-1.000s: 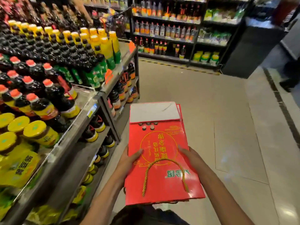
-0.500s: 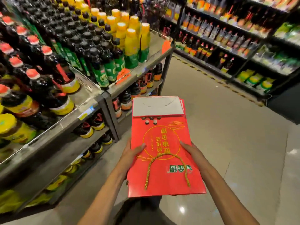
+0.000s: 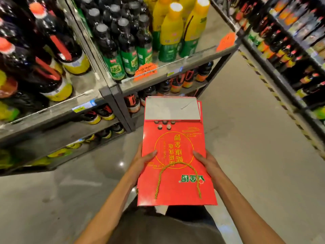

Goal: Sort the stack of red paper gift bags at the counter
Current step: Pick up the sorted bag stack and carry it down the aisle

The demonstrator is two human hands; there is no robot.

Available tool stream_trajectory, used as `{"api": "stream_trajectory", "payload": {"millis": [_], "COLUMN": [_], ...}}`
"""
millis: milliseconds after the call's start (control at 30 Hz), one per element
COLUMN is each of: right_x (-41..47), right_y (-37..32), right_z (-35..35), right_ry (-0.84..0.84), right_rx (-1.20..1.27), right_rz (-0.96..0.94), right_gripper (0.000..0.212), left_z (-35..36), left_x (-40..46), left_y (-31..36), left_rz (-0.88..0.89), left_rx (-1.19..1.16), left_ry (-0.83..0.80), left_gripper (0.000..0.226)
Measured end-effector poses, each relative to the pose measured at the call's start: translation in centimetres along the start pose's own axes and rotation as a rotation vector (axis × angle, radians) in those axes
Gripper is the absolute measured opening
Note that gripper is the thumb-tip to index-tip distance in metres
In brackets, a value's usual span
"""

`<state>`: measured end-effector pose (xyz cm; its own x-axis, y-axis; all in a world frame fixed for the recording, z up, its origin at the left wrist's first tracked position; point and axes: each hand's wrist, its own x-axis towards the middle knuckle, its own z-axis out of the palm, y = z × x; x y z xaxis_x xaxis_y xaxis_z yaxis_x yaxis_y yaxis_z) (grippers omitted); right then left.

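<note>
Glossy red paper bags [image 3: 175, 155] with a twisted gold cord [image 3: 159, 180] in my hands, over polished floor [image 3: 246, 138] beside matt metal shelves [image 3: 105, 92].

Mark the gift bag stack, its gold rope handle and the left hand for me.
gift bag stack [image 3: 182, 191], head view, red front face of the top bag
gold rope handle [image 3: 159, 180], head view, its left strand
left hand [image 3: 143, 161], head view, back of the hand

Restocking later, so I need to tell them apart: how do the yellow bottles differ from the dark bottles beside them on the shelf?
The yellow bottles have opaque yellow bodies and yellow caps; the dark bottles have near-black bodies and dark caps. Both have green labels and stand upright.
</note>
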<state>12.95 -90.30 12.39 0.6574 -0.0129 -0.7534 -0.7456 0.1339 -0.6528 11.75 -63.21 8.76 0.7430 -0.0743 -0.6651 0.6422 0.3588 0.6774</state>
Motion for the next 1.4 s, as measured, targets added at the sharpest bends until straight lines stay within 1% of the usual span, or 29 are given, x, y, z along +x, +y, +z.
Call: {"api": "stream_trajectory", "payload": {"millis": [133,200,300,433,533,600,733,867,967,1067,1133,1233,1267,1333,1400], "right_x": [6.1,9.2,13.1,18.1,21.8,24.6,30.2,36.7,42.1,47.8,51.6,56.8,58.2,61.1,64.1], "right_y": [-1.5,-2.3,-2.6,-1.9,-0.3,1.3,5.1,8.8,11.3,13.7,15.1,16.1,16.1,16.1,16.1], "right_z": [-2.1,-3.2,-4.5,-5.6,-5.9,-5.9,-5.5,-5.2,-4.7,-4.3,-4.1,-2.9,-2.3,-1.3,-0.2], "right_ry": [-0.115,-0.166,-0.233,-0.246,-0.254,-0.243,-0.26,-0.27,-0.29,-0.315,-0.314,-0.323,-0.338,-0.394,-0.44], "right_rx": [-0.099,-0.135,-0.195,-0.275,-0.327,-0.35,-0.37,-0.419,-0.439,-0.429,-0.408,-0.378,-0.373,-0.372,-0.396], "right_rz": [0.11,0.172,0.236,0.291,0.315,0.332,0.345,0.311,0.257,0.212,0.189,0.166,0.15,0.104,0.046], "right_gripper": [0.057,0.061,0.056,0.049,0.047,0.048,0.059,0.049,0.057,0.05,0.048,0.048,0.044,0.034,0.036], "left_z": [1.5,2.4,3.9,4.7,4.5,3.8,1.5,-1.4,-3.3,-5.3,-6.5,-8.5,-9.1,-10.6,-12.1], "left_x": [2.5,3.5,5.4,8.7,10.9,12.9,17.5,23.4,28.6,34.2,37.6,42.4,43.9,47.1,50.2], "left_y": [-2.0,-3.1,-5.0,-8.2,-11.0,-12.7,-16.5,-21.0,-23.9,-26.3,-27.1,-27.4,-27.4,-27.6,-27.6], "left_rz": [-0.062,-0.064,-0.111,-0.144,-0.187,-0.207,-0.211,-0.174,-0.148,-0.076,-0.054,0.02,0.047,0.073,0.103], "left_rx": [-0.049,-0.062,-0.133,-0.23,-0.315,-0.352,-0.363,-0.349,-0.359,-0.327,-0.311,-0.275,-0.276,-0.285,-0.282], "left_ry": [0.158,0.225,0.308,0.35,0.387,0.418,0.445,0.433,0.454,0.448,0.444,0.385,0.363,0.374,0.387], "left_gripper": [0.073,0.077,0.08,0.066,0.073,0.076,0.068,0.068,0.07,0.064,0.066,0.053,0.051,0.051,0.05]}}
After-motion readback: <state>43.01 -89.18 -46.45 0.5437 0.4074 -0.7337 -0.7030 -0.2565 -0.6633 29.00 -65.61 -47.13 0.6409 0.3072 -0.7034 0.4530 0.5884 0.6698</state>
